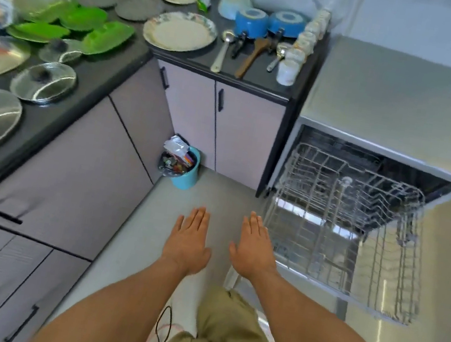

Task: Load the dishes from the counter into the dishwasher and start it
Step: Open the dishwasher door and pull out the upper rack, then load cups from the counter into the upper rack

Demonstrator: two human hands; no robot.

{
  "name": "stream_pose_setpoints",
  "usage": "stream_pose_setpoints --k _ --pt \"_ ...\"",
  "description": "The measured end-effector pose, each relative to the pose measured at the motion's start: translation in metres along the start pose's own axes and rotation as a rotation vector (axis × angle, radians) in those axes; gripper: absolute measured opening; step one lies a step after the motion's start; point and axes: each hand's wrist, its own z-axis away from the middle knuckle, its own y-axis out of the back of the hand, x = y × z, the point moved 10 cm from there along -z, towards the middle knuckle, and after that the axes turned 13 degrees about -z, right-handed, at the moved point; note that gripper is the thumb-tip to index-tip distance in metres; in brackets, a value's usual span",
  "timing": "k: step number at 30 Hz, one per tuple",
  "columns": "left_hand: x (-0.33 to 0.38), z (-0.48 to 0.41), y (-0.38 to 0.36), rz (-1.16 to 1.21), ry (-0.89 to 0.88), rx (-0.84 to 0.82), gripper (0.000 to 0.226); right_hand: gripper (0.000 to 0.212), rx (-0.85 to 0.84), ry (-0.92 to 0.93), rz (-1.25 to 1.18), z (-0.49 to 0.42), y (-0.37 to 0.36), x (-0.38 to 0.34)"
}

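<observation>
- So, nothing is in hand yet: the left hand (190, 239) and the right hand (254, 249) are both held out flat over the floor, fingers straight and close together, palms down.
- The dishes all sit on the dark counter (256, 78): green plates (83, 18) to the left, a big flowered plate (179, 32) at the far corner, and two blue pots (252, 20) beyond it. A ladle (222, 52), a wooden spatula (252, 58) and a row of pale cups (295, 55) lie at its right end, just beside the dishwasher (391, 102).
- The dishwasher stands open on the right, its wire rack (399, 257) drawn out and, as far as I can see, bare.
- I'd judge the first pick is due. Take the flowered plate by its rim and stand it on edge between the tines.
- Pots and cups want to go in mouth down. The steel lids (44, 82) on the near left can wait.
</observation>
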Motion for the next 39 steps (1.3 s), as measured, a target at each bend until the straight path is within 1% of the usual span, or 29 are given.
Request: stream_pose_setpoints --k 3,7,9,11,14,16,19,22,24,28,32,35,39 --pt "-0.031 -0.014 0.021 0.019 0.051 0.063 0.081 0.082 -0.013 0.056 0.03 -0.028 0.004 -0.027" --pt "-0.068 -0.056 0.044 -0.001 0.063 0.109 0.08 0.083 0.019 0.082 0.047 -0.081 0.016 -0.048" --pt "-0.089 -0.086 0.056 -0.014 0.063 0.109 0.08 0.084 0.033 0.093 0.004 -0.113 0.026 -0.062" --pt "-0.111 -0.135 0.071 -0.068 0.057 0.119 0.08 0.084 0.09 0.069 -0.085 -0.165 0.044 -0.068" --pt "-0.116 -0.156 0.074 -0.081 0.006 0.059 0.081 0.083 0.148 0.069 -0.157 -0.185 0.058 -0.072" --pt "-0.124 -0.19 0.085 -0.094 -0.034 0.045 0.081 0.082 0.193 0.016 -0.222 -0.22 0.071 -0.067" --pt "-0.137 -0.247 0.112 -0.106 -0.066 0.059 0.081 0.081 0.221 -0.007 -0.253 -0.265 0.096 -0.07" --pt "-0.128 -0.293 0.134 -0.115 -0.127 0.04 0.081 0.08 0.277 -0.03 -0.283 -0.3 0.125 -0.061" --pt "-0.117 -0.324 0.153 -0.109 -0.188 0.056 0.081 0.079 0.365 -0.06 -0.332 -0.317 0.152 -0.052" --pt "-0.076 -0.386 0.205 -0.135 -0.35 0.186 0.077 0.072 0.607 -0.145 -0.385 -0.345 0.213 -0.037" --pt "-0.043 -0.446 0.251 -0.178 -0.468 0.273 0.075 0.071 0.762 -0.238 -0.448 -0.376 0.256 -0.018" --pt "-0.023 -0.484 0.269 -0.205 -0.559 0.293 0.075 0.075 0.841 -0.291 -0.48 -0.399 0.279 -0.005" --pt "-0.001 -0.518 0.28 -0.207 -0.693 0.284 0.073 0.085 0.892 -0.372 -0.52 -0.428 0.302 0.01"
